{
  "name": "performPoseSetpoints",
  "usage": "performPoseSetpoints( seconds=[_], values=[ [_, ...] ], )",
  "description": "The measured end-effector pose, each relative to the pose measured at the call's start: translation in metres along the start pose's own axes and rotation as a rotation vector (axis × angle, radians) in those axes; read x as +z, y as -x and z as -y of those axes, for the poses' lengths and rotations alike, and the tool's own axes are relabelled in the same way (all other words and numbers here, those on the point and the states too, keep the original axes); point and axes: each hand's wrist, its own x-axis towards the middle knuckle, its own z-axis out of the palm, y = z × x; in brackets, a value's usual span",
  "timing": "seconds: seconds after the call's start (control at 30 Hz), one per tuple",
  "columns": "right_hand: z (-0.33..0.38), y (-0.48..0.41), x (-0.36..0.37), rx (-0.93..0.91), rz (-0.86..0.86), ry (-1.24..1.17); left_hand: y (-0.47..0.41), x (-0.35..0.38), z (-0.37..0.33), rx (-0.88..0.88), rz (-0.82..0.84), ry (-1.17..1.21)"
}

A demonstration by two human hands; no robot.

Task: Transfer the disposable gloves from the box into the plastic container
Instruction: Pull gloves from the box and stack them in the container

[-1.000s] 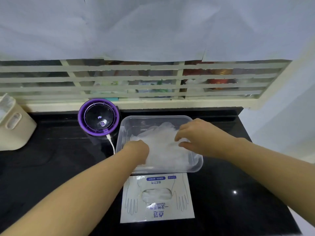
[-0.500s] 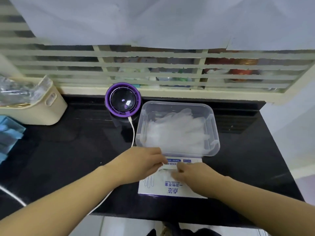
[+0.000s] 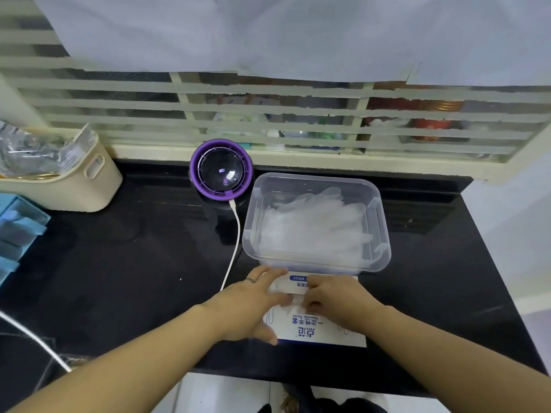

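Hands have moved from the plastic container (image 3: 249,231), already heaped with disposable gloves (image 3: 313,234), to the glove box (image 3: 316,331): left hand (image 3: 253,305) flat on it, right hand (image 3: 334,299) curled at the opening, grip unclear.

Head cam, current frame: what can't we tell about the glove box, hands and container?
- Opening of the glove box: head view, covered by the left hand and right hand; whether it's empty is unknown.
- Fingertips of the right hand: curled under and blurred; pinching anything or not, unclear.
- Count of gloves in the plastic container: translucent pile, uncountable.
- The cream basket: cut off by left edge.
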Motion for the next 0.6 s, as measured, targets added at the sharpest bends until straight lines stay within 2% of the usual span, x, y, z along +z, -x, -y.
performPoseSetpoints(
  seconds=[0.17, 0.33, 0.43, 0.6],
  values=[
    [0.015, -0.004, 0.006, 0.048, -0.132, -0.114, 0.0, 0.002, 0.0, -0.006, -0.078, 0.051],
    [0.038, -0.009, 0.006, 0.006, -0.28, -0.164, 0.0, 0.004, 0.001, 0.0, -0.095, 0.076],
    [0.028, 0.007, -0.004, 0.02, -0.452, -0.189, 0.002, 0.001, 0.0, 0.012, -0.097, 0.058],
    [0.017, 0.033, -0.026, 0.06, -0.483, -0.233, 0.004, -0.004, 0.0, 0.004, -0.081, 0.002]
  ],
)
